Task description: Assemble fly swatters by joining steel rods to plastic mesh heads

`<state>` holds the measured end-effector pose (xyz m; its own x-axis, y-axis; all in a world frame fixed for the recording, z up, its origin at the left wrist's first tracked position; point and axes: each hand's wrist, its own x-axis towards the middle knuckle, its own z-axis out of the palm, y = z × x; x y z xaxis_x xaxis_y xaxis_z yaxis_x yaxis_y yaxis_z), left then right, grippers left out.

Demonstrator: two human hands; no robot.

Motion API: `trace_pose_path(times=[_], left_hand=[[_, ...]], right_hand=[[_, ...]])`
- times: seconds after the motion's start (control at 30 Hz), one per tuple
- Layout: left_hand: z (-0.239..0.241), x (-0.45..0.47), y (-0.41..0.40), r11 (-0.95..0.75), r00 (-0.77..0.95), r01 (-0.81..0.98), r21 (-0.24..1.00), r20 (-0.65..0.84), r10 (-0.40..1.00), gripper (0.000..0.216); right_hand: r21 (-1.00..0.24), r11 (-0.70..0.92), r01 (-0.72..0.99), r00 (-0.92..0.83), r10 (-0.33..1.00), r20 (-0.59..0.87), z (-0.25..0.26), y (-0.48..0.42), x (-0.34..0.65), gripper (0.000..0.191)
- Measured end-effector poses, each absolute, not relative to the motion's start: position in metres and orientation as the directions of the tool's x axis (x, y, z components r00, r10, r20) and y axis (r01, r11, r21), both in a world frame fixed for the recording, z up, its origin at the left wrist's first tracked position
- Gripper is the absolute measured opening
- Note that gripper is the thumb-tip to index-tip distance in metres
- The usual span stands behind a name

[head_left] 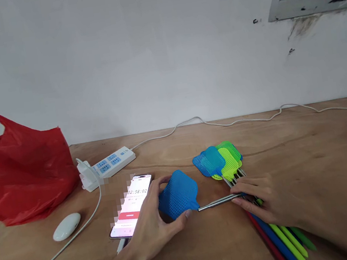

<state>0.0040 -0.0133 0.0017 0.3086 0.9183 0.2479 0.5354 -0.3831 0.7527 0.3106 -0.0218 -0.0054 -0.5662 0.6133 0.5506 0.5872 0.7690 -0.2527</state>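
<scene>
My left hand [156, 221] is closed around the edges of a blue mesh fly swatter head [178, 194], thumb on its near side and fingers at its far left. From this head a silver metal shaft [218, 202] runs right, to where my right hand [257, 198] pinches it. Under and beside my right hand lies a bundle of fly swatters, with blue heads [212, 161] and yellow-green heads [229, 161] fanned out beyond it. Their coloured handles [283, 239], in red, blue, yellow-green and green, stick out toward me. My right hand hides the middle of the bundle.
A lit phone [132, 205] lies left of my left hand. Farther left are a white rounded device [66, 226], a white power strip [110, 165] and a red plastic bag [19, 170]. A white cable [244, 120] runs along the wall on the wooden table [328, 159].
</scene>
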Motion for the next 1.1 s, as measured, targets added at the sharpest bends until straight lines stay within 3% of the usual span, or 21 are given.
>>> trace_pose_path(times=[0.4,0.63,1.1], left_hand=[[0.001,0.004,-0.011,-0.377,0.214,0.57,0.73,0.311,0.926,0.073],[-0.009,0.001,-0.002,-0.261,0.114,0.424,0.867,0.235,0.965,0.083],[-0.016,0.0,-0.008,-0.339,0.132,0.533,0.775,0.319,0.938,0.091]], right_hand=[[-0.143,0.731,0.667,-0.537,0.605,0.587,-0.009,-0.021,0.311,0.023],[-0.039,0.641,0.767,-0.464,0.595,0.656,-0.012,-0.015,0.318,0.022],[-0.087,0.602,0.794,-0.394,0.618,0.68,-0.021,-0.014,0.315,0.025]])
